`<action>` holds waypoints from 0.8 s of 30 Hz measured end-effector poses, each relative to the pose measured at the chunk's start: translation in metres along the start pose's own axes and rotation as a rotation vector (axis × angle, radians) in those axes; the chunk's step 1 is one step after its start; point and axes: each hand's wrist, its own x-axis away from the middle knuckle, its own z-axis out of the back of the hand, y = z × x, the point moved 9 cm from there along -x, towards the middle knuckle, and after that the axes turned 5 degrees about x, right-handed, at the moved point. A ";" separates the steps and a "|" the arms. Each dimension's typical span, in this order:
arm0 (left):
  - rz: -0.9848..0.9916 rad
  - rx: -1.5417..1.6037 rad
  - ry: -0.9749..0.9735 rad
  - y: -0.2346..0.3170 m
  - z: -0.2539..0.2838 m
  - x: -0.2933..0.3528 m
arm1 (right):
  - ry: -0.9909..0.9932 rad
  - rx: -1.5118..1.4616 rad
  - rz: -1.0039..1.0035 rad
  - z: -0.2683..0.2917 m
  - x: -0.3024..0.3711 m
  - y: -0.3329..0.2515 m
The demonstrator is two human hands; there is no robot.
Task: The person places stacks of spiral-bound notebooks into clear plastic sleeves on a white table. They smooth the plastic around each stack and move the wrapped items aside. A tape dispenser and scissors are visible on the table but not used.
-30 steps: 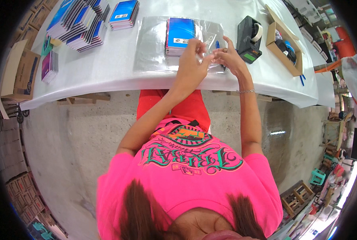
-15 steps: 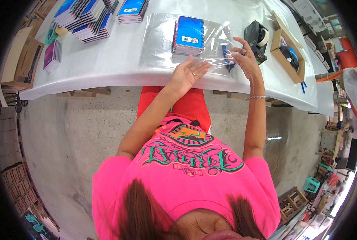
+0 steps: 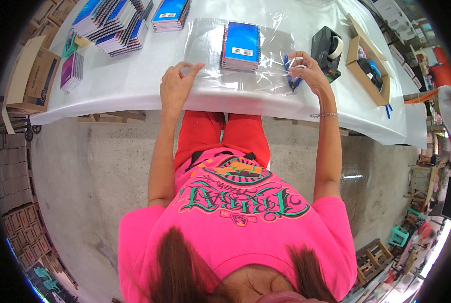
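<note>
In the head view, a small stack of blue-covered spiral notebooks stands upright on a clear plastic film, which is spread over the white tabletop. The left hand is at the film's near left part, thumb and forefinger brought close in a narrow pinch; whether the film's edge is caught between them, I cannot tell. The right hand is at the film's right side, its fingers curled in narrow beside some blue tools; its grip on the film is likewise unclear, and so is whether those tools lie on or under the plastic.

To handle the film well, each hand would do best with a light pinch right at the edge, both pulling evenly so that the sheet lies flat without dragging the stack askew. The bound edges show on both sides of the pile, so keeping it square probably matters. The blue tools are best kept clear of the plastic, as a point could snag it. The black tape dispenser is just beyond the right hand, within easy reach, with the open cardboard box farther right.
</note>
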 end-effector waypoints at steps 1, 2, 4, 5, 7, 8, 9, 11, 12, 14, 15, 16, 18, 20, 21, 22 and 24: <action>-0.014 0.020 0.031 0.000 0.000 0.002 | 0.013 -0.022 0.008 0.001 -0.001 -0.001; -0.030 0.041 0.056 0.004 -0.004 0.006 | 0.031 -0.043 0.012 0.002 0.000 -0.004; -0.075 0.048 0.093 0.012 -0.010 0.012 | 0.069 0.006 0.022 0.004 -0.006 -0.005; -0.102 0.031 0.103 0.017 -0.011 0.015 | 0.085 0.028 0.026 0.005 -0.008 -0.006; -0.172 0.023 0.099 0.019 -0.017 0.018 | 0.066 0.042 0.010 0.005 -0.013 -0.005; -0.215 0.033 0.087 0.020 -0.020 0.018 | 0.054 0.051 0.005 0.005 -0.015 -0.005; -0.258 0.044 0.075 0.022 -0.022 0.019 | 0.038 0.073 0.022 0.005 -0.015 -0.007; -0.246 0.223 0.106 0.021 -0.020 0.022 | 0.009 0.117 0.057 0.003 -0.013 -0.011; -0.240 0.312 0.120 0.021 -0.018 0.023 | 0.016 0.117 0.053 0.003 -0.012 -0.012; -0.222 0.559 0.153 0.016 -0.019 0.021 | 0.031 0.117 0.046 0.002 -0.008 -0.013; -0.212 0.681 0.170 0.013 -0.019 0.021 | 0.029 0.091 0.040 0.001 -0.006 -0.012; -0.173 0.711 0.196 0.008 -0.020 0.021 | 0.027 0.065 0.034 0.000 -0.004 -0.012; -0.102 0.766 0.242 0.003 -0.019 0.024 | 0.026 0.067 0.010 0.001 -0.004 -0.009; -0.155 0.238 0.395 0.017 -0.004 0.020 | 0.021 0.129 -0.027 0.002 -0.005 -0.004; -0.178 -0.029 0.462 0.026 0.002 0.020 | 0.027 0.122 -0.025 0.002 -0.005 -0.003; -0.135 -0.096 0.364 0.026 -0.003 0.017 | 0.033 0.115 -0.023 0.001 -0.003 -0.002; -0.052 -0.224 0.173 0.022 -0.013 0.012 | 0.012 0.092 -0.015 -0.002 -0.001 -0.005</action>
